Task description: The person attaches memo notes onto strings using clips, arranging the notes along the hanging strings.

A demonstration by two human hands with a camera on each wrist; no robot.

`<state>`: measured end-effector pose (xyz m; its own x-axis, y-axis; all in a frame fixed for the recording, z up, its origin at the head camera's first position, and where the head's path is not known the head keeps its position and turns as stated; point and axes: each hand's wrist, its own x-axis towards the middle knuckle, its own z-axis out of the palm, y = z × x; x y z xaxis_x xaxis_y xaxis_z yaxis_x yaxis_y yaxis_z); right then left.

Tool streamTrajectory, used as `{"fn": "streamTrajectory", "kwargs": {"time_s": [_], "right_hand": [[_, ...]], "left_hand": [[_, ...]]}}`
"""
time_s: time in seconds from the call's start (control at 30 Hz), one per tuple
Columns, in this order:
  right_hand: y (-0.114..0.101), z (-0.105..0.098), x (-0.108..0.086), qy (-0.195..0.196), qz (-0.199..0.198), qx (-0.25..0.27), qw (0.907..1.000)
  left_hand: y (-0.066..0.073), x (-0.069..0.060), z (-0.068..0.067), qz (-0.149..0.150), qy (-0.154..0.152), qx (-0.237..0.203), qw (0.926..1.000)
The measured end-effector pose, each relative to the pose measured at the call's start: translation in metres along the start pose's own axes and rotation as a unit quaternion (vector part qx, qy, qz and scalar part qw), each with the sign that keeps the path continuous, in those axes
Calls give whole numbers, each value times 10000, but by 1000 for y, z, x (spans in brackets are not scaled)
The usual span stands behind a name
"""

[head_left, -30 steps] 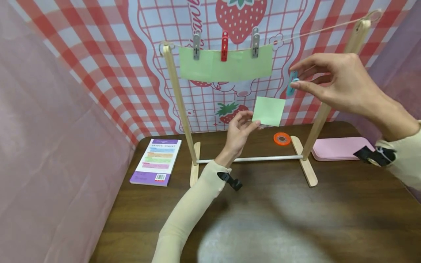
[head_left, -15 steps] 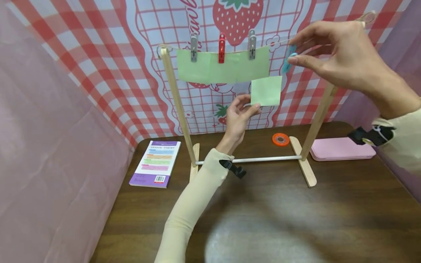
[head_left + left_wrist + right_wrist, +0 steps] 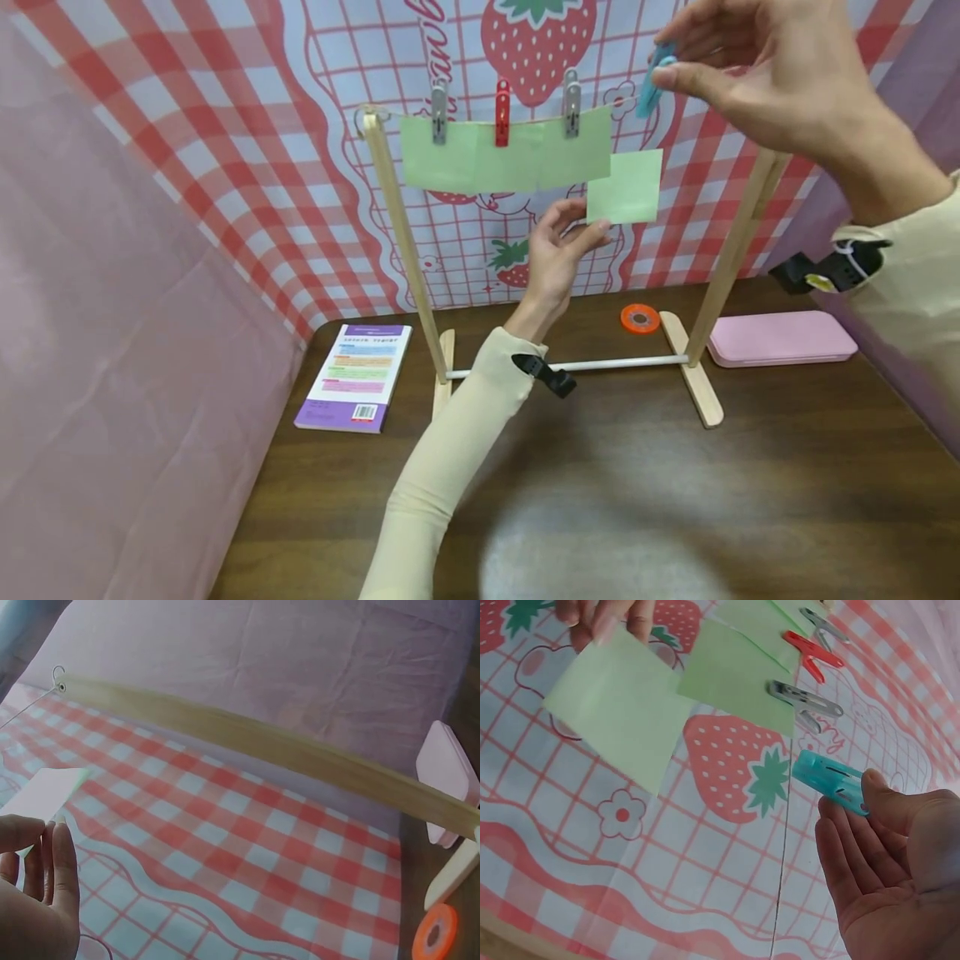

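Observation:
My left hand (image 3: 558, 254) pinches a light green paper square (image 3: 625, 187) by its lower left corner, just below the string and right of the hanging papers. Between thumb and fingers, my right hand (image 3: 787, 79) grips a blue clothespin (image 3: 655, 82), held close to the string (image 3: 781, 862). Several green papers (image 3: 506, 158) hang side by side in a row from that string. Two grey clothespins (image 3: 438, 117) and a red clothespin (image 3: 502, 112) fasten them. In the right wrist view the blue clothespin (image 3: 831, 780) points toward the string, and the held paper (image 3: 626, 709) is apart from it.
A wooden frame with a left post (image 3: 405, 242) and right post (image 3: 738, 242) carries the string; a white bar (image 3: 622, 364) joins its feet. On the table lie a book (image 3: 355, 377), an orange disc (image 3: 640, 318) and a pink case (image 3: 782, 337). Checked cloth (image 3: 247, 225) hangs behind.
Both hands have risen. My left hand has brought the paper up and slightly right toward the hanging row. My right hand has lifted the blue clothespin to the string's height.

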<state>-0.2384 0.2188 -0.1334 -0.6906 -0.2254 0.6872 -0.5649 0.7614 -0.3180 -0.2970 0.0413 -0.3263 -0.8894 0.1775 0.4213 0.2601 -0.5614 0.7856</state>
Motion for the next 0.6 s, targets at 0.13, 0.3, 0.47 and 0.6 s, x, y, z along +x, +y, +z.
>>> {"fn": "streamTrajectory", "kwargs": {"time_s": [0.13,0.3,0.47,0.6], "right_hand": [[-1,0,7,48,131,-4,9999],[0,0,14,108,220,148,9996],[1,0,19,34,333,342,9989],[1,1,22,-88,421,384,9983]], "left_hand": [[2,3,5,36,-10,-31,10000],[8,6,13,1,16,-100,9999],[11,7,18,-58,31,-182,9998],[13,8,21,-86,26,-225,9997]]}}
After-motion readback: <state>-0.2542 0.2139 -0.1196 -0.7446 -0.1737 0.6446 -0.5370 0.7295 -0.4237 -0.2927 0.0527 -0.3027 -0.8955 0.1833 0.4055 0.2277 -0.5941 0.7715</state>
